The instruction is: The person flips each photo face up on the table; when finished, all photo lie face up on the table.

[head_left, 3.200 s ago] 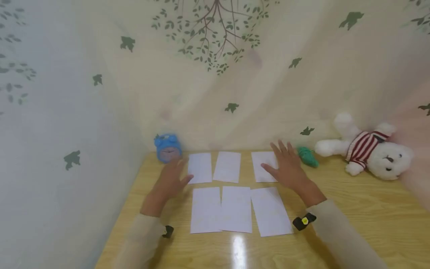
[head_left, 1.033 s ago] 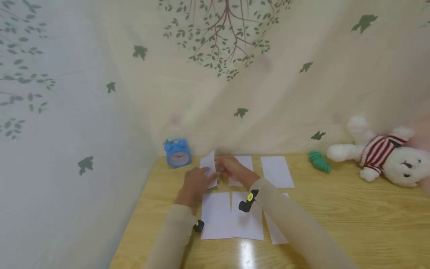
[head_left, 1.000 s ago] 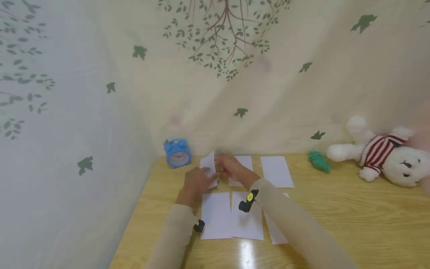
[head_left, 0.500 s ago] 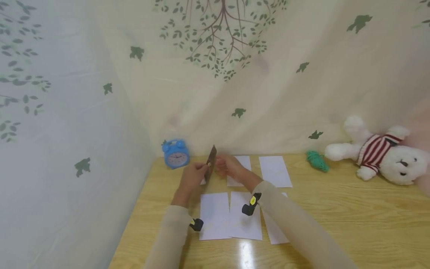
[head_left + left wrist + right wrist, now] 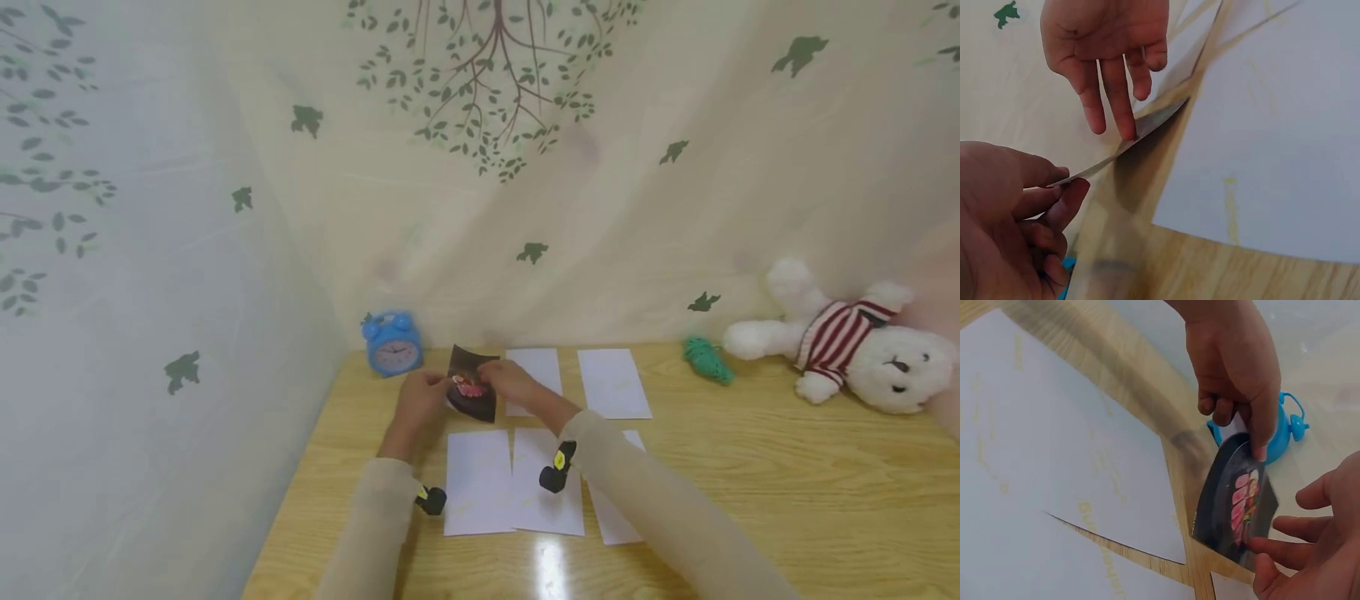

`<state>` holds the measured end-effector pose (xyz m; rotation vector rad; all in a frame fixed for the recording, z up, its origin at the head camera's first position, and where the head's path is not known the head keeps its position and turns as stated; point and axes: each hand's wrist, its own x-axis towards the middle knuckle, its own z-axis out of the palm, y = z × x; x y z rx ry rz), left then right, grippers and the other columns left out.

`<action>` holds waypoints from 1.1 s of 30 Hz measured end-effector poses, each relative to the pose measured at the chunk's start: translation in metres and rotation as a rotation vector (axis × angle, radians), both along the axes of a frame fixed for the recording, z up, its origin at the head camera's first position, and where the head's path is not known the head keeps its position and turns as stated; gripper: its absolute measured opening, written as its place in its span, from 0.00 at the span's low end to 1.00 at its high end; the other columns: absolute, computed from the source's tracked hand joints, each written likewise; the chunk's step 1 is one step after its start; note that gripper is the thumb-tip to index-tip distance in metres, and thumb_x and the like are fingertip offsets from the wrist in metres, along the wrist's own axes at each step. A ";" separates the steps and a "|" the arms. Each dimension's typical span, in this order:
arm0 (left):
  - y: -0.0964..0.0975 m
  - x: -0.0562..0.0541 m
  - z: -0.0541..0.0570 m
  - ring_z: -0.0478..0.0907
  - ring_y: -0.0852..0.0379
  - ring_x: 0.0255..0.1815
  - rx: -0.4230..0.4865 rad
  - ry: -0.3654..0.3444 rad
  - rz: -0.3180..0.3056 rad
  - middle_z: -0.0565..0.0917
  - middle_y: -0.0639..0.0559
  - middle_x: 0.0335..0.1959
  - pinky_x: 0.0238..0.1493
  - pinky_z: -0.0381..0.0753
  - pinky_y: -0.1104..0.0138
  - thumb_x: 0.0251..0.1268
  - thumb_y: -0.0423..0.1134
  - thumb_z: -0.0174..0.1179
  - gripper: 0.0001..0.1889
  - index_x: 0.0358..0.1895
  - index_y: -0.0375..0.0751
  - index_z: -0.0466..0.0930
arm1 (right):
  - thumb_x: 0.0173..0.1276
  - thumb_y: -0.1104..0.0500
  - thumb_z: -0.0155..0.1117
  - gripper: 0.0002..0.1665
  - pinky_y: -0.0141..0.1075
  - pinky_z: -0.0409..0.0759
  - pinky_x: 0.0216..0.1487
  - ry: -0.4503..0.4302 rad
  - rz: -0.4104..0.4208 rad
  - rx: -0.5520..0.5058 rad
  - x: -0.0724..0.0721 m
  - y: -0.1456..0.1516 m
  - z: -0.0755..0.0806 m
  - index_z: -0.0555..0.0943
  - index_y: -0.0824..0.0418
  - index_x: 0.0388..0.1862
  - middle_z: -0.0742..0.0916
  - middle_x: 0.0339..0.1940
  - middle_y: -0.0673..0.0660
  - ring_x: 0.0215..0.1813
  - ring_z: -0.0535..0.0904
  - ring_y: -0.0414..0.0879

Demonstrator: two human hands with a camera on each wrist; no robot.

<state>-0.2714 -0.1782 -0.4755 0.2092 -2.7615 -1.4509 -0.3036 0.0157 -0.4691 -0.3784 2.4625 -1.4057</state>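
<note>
A dark photo card (image 5: 463, 358) with pink food pictured on it is tilted up at the left of the back row. My left hand (image 5: 420, 402) pinches its left edge between thumb and fingers, and the card bends slightly in the left wrist view. The fingers of my right hand (image 5: 517, 387) lie extended at the card's right part, touching its picture side in the right wrist view (image 5: 1329, 531). Face-down white cards lie around: a back-row card (image 5: 543, 363) by my right hand, another (image 5: 617, 383) further right, and a front-row card (image 5: 480, 483) nearer.
A blue alarm clock (image 5: 394, 346) stands behind my left hand. Green yarn (image 5: 707, 360) and a white plush bear (image 5: 862, 346) in a striped shirt lie at the right against the printed curtain (image 5: 450, 233). Everything rests on a wooden table (image 5: 750, 475).
My right hand came across from the right to the back-left card. The card was lifted by my left hand and turned from its white back to its dark picture side.
</note>
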 end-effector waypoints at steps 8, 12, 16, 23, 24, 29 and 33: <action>-0.009 -0.002 -0.017 0.85 0.43 0.53 -0.072 -0.066 0.050 0.89 0.40 0.51 0.60 0.82 0.48 0.76 0.44 0.61 0.15 0.50 0.36 0.86 | 0.83 0.55 0.46 0.26 0.52 0.78 0.71 0.052 0.033 0.108 -0.004 -0.002 -0.005 0.83 0.70 0.63 0.89 0.59 0.66 0.64 0.83 0.58; -0.011 -0.002 -0.018 0.84 0.45 0.47 -0.146 -0.083 0.062 0.89 0.43 0.45 0.54 0.82 0.49 0.74 0.46 0.63 0.13 0.46 0.39 0.87 | 0.82 0.55 0.47 0.25 0.45 0.82 0.61 0.048 0.040 0.127 -0.005 -0.004 -0.006 0.84 0.69 0.62 0.89 0.55 0.64 0.52 0.83 0.51; -0.012 -0.005 -0.020 0.84 0.47 0.42 -0.275 -0.084 0.064 0.89 0.46 0.40 0.48 0.80 0.52 0.72 0.46 0.66 0.11 0.40 0.41 0.85 | 0.81 0.55 0.47 0.26 0.33 0.81 0.42 -0.005 0.044 0.080 -0.008 -0.006 -0.011 0.82 0.69 0.64 0.88 0.58 0.66 0.37 0.80 0.43; -0.008 -0.011 -0.022 0.83 0.48 0.39 -0.358 -0.079 0.073 0.88 0.46 0.36 0.48 0.80 0.53 0.73 0.47 0.66 0.12 0.36 0.42 0.82 | 0.80 0.60 0.43 0.27 0.27 0.75 0.30 -0.123 0.022 -0.087 -0.013 -0.003 -0.020 0.79 0.70 0.68 0.82 0.63 0.71 0.28 0.78 0.41; -0.008 -0.011 -0.022 0.83 0.48 0.39 -0.357 -0.084 0.071 0.87 0.46 0.36 0.48 0.80 0.53 0.73 0.46 0.65 0.12 0.36 0.42 0.81 | 0.78 0.62 0.44 0.27 0.27 0.75 0.30 -0.146 0.026 -0.126 -0.014 -0.002 -0.022 0.78 0.71 0.69 0.81 0.65 0.71 0.28 0.78 0.40; -0.007 -0.010 -0.022 0.82 0.48 0.37 -0.365 -0.095 0.057 0.86 0.46 0.34 0.47 0.79 0.53 0.75 0.45 0.64 0.12 0.35 0.41 0.80 | 0.67 0.72 0.48 0.31 0.28 0.75 0.32 -0.254 0.011 -0.349 -0.017 0.014 -0.021 0.75 0.74 0.70 0.81 0.64 0.73 0.30 0.79 0.39; -0.005 -0.011 -0.020 0.81 0.50 0.36 -0.393 -0.086 0.055 0.85 0.48 0.33 0.45 0.79 0.55 0.77 0.47 0.62 0.13 0.34 0.43 0.79 | 0.76 0.64 0.54 0.25 0.30 0.76 0.36 -0.231 -0.097 -0.344 -0.021 0.042 -0.010 0.76 0.74 0.68 0.84 0.50 0.66 0.31 0.81 0.39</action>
